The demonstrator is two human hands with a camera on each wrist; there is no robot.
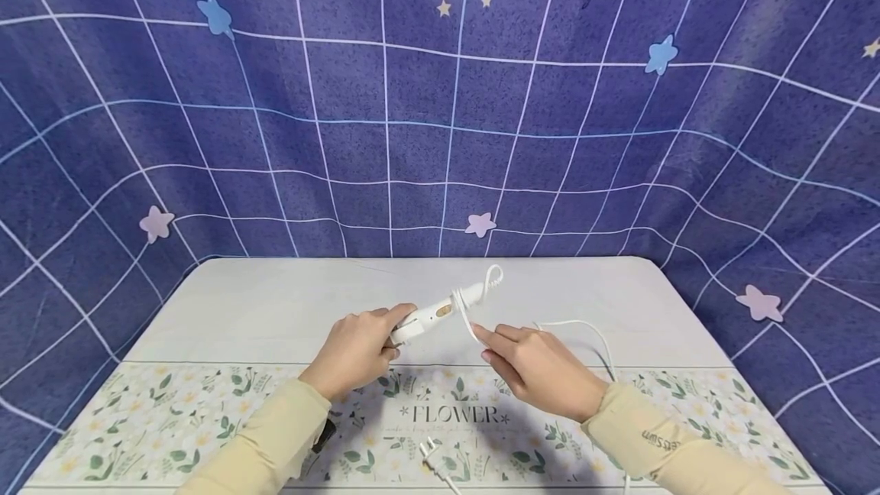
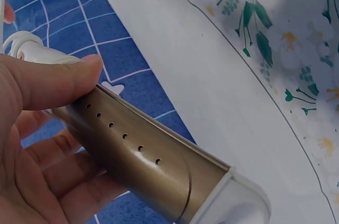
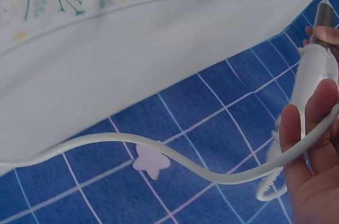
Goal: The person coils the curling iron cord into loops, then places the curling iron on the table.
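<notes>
A white-handled hair iron (image 1: 429, 317) is held slanting above the table, its handle pointing away to the right. My left hand (image 1: 354, 354) grips its bronze barrel (image 2: 132, 139), thumb on top and fingers beneath; a row of small holes and a white tip show in the left wrist view. The white cord (image 1: 467, 321) loops around the far end of the handle, then runs down to my right hand (image 1: 543, 365). Beside the handle, that hand holds the cord between thumb and fingers. In the right wrist view the cord crosses in front of the fingers (image 3: 290, 128).
The cord's two-prong plug (image 1: 433, 458) lies at the front of the table, on a floral strip printed FLOWER. More cord (image 1: 605, 346) trails over the white table (image 1: 275, 304) to the right, under the right forearm. A blue checked cloth (image 1: 412, 143) hangs behind and at both sides.
</notes>
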